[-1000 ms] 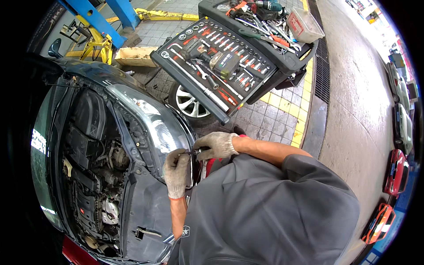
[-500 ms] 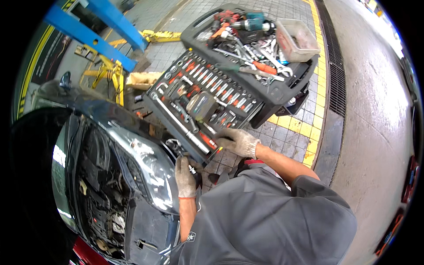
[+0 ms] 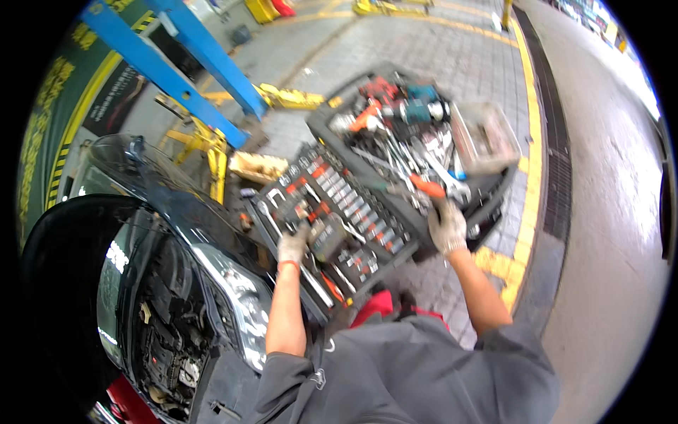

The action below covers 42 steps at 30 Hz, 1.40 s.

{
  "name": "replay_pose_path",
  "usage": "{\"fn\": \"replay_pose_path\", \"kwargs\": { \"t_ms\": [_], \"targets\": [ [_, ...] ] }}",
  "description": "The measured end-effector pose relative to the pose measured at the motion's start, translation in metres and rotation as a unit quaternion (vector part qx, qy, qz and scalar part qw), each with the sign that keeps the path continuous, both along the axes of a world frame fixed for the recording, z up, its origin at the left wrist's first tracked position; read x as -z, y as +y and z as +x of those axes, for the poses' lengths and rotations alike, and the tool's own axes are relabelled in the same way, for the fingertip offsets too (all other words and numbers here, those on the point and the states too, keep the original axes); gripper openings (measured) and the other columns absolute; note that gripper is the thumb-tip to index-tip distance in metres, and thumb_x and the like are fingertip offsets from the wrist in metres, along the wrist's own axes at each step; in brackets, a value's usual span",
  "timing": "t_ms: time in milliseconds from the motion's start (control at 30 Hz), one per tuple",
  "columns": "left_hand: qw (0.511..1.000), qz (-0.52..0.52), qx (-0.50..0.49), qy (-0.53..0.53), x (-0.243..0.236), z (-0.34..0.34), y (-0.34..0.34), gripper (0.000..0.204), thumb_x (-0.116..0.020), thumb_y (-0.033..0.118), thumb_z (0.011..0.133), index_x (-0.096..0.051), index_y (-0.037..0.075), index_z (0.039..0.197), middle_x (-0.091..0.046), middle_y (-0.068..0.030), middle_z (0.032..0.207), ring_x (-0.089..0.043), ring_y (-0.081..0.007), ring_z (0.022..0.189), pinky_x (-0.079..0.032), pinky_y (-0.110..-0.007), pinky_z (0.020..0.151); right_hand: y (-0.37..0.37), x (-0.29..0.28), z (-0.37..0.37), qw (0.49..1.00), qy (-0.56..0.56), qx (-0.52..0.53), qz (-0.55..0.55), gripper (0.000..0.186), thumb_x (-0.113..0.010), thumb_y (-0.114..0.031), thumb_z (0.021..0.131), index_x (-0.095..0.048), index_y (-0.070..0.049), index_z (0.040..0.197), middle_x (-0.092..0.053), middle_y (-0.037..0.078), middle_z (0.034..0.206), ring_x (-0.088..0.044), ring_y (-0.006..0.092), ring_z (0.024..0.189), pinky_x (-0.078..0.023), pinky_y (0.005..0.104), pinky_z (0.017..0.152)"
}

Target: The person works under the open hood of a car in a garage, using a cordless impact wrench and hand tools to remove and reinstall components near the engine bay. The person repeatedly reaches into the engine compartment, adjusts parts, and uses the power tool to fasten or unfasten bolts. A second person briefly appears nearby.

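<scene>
My left hand [image 3: 292, 247], in a pale work glove, is over the open tool drawer [image 3: 360, 291] of a dark cart. Its fingers curl down at the combination wrench area, closed around something dark I cannot make out. Rows of sockets [image 3: 342, 194], a clear-lidded small box [image 3: 329, 240] and a red-handled screwdriver [image 3: 332, 287] lie in the drawer's insert. My gloved right hand [image 3: 448, 230] is at the near edge of the cart's top, fingers stretched forward and apart, just below an orange-handled tool [image 3: 427, 186]. Motion blurs both hands.
Loose wrenches [image 3: 445, 169], a teal power tool [image 3: 417, 111] and a clear plastic bin [image 3: 484, 134] crowd the cart's top. A car with its engine bay [image 3: 166, 346] exposed stands at left. Blue lift posts [image 3: 205, 60] with yellow arms [image 3: 215, 159] rise behind it.
My left hand has moved up from beside the car's headlight to above the drawer. My right hand has left the drawer's near corner and gone right and up to the cart's top edge.
</scene>
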<state>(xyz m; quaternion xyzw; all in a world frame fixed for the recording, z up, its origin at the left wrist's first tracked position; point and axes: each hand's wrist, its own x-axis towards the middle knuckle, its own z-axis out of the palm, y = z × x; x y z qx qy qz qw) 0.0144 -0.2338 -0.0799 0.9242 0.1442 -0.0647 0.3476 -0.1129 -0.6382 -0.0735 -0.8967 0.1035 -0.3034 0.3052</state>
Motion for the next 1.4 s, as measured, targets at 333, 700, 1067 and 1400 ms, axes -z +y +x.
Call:
{"fn": "replay_pose_path", "kwargs": {
  "t_ms": [333, 700, 1067, 1400],
  "targets": [
    [0.987, -0.126, 0.010, 0.099, 0.048, 0.053, -0.007, 0.055, -0.076, 0.048, 0.079, -0.078, -0.004, 0.094, -0.076, -0.0182, 0.088, -0.072, -0.0267, 0.082, -0.053, -0.040, 0.076, -0.001, 0.017, 0.003, 1.000, 0.009, 0.017, -0.003, 0.018, -0.066, -0.018, 0.091, -0.069, -0.009, 0.107, -0.070, 0.016, 0.093, -0.068, 0.0386, 0.089, -0.053, 0.0495, 0.080],
    [0.970, -0.040, 0.210, 0.116, -0.047, -0.007, -0.028, 0.069, -0.078, 0.050, 0.076, -0.071, -0.005, 0.117, -0.075, -0.0238, 0.107, -0.073, -0.0332, 0.100, -0.054, -0.040, 0.090, -0.003, 0.016, 0.000, 0.999, 0.029, 0.018, -0.005, 0.016, -0.065, -0.016, 0.092, -0.070, -0.008, 0.105, -0.070, 0.016, 0.094, -0.068, 0.0383, 0.090, -0.053, 0.0489, 0.080],
    [0.848, 0.074, 0.493, 0.182, -0.048, -0.017, -0.065, 0.082, -0.076, 0.054, 0.072, -0.066, -0.002, 0.131, -0.071, -0.0260, 0.120, -0.069, -0.0360, 0.111, -0.054, -0.040, 0.096, -0.004, 0.017, 0.001, 1.000, 0.014, 0.008, -0.002, 0.016, -0.064, -0.014, 0.093, -0.070, -0.008, 0.107, -0.070, 0.017, 0.092, -0.068, 0.0384, 0.087, -0.053, 0.0490, 0.079],
    [0.815, 0.156, 0.534, 0.163, -0.047, -0.019, -0.092, 0.069, -0.073, 0.057, 0.074, -0.073, 0.004, 0.118, -0.074, -0.0214, 0.111, -0.071, -0.0374, 0.105, -0.055, -0.045, 0.090, -0.004, 0.012, 0.001, 1.000, 0.026, 0.009, -0.004, 0.016, -0.065, -0.013, 0.093, -0.071, -0.005, 0.105, -0.070, 0.017, 0.093, -0.069, 0.0382, 0.088, -0.054, 0.0464, 0.079]
  ]
}}
